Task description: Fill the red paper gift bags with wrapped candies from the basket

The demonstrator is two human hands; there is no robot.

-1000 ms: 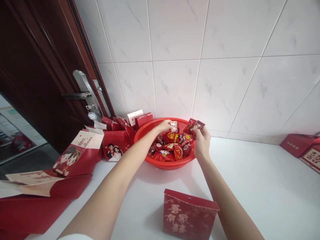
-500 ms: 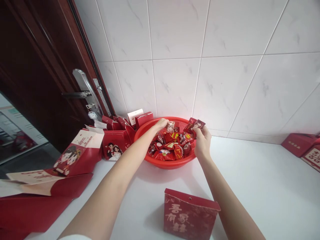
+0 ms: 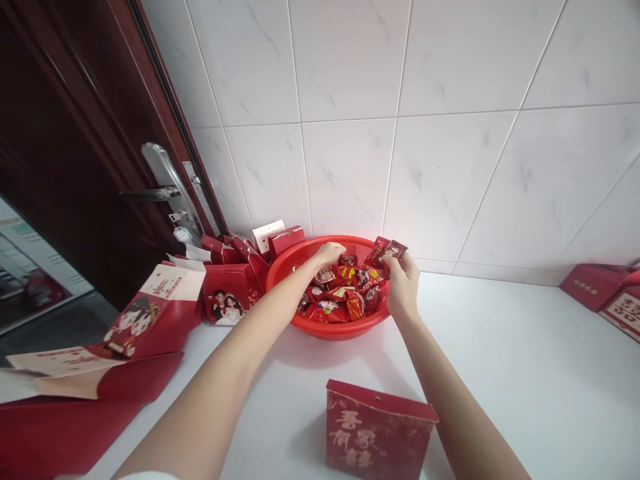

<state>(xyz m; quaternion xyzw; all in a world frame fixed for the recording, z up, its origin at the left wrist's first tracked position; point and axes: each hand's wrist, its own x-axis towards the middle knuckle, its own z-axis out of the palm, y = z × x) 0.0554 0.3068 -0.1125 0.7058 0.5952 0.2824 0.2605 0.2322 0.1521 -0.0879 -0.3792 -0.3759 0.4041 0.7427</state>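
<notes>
A red plastic basket [image 3: 340, 331] holds several wrapped sweets [image 3: 330, 311] in red, brown and gold. Over its back part is my left hand [image 3: 330, 253], fingers curled together; whatever they may hold is hidden. At the basket's right rim, my right hand [image 3: 404, 277] pinches small dark red packets [image 3: 393, 251] between thumb and fingers. Nearer to me, a red gift box [image 3: 377, 433] with pale lettering stands upright on the white table [image 3: 510, 367], beside my right forearm.
Several red and cream gift boxes [image 3: 227, 293] crowd the left side of the table. More red boxes [image 3: 595, 287] lie at the far right. Behind are a tiled wall [image 3: 345, 173] and a dark door [image 3: 75, 120] with a metal handle.
The pale packet that was at my left fingertips now lies lower, among the sweets. My left hand has closed more. My right hand still pinches its packets.
</notes>
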